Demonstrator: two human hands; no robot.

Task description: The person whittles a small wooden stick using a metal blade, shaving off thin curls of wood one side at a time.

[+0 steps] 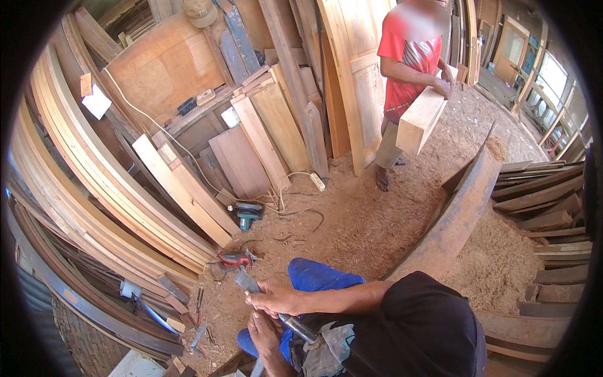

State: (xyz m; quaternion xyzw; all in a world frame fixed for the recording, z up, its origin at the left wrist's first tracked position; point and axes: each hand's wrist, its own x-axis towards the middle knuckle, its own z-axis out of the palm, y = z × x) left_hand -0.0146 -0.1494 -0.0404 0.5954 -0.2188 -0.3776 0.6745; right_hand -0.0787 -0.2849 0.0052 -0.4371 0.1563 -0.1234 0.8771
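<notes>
A chisel-like tool with a flat grey blade (247, 281) and a dark round handle (298, 327) lies slantwise over my lap. My right hand (279, 298) is closed around its middle, the fingers curled toward the blade. Just below, my left hand (264, 333) has its fingers bent and pressed up close to the right hand's fingertips. What the left fingers grip is hidden. Beside the handle's end, a worn grey cloth (330, 350) lies over my lap.
A red power tool (235, 260) and a teal power tool (249, 215) with cords lie on the shavings-strewn floor. Long boards (113, 169) lean at left. A thick plank (461, 207) slopes at right. A co-worker in red (408, 69) holds a pale timber (419, 122).
</notes>
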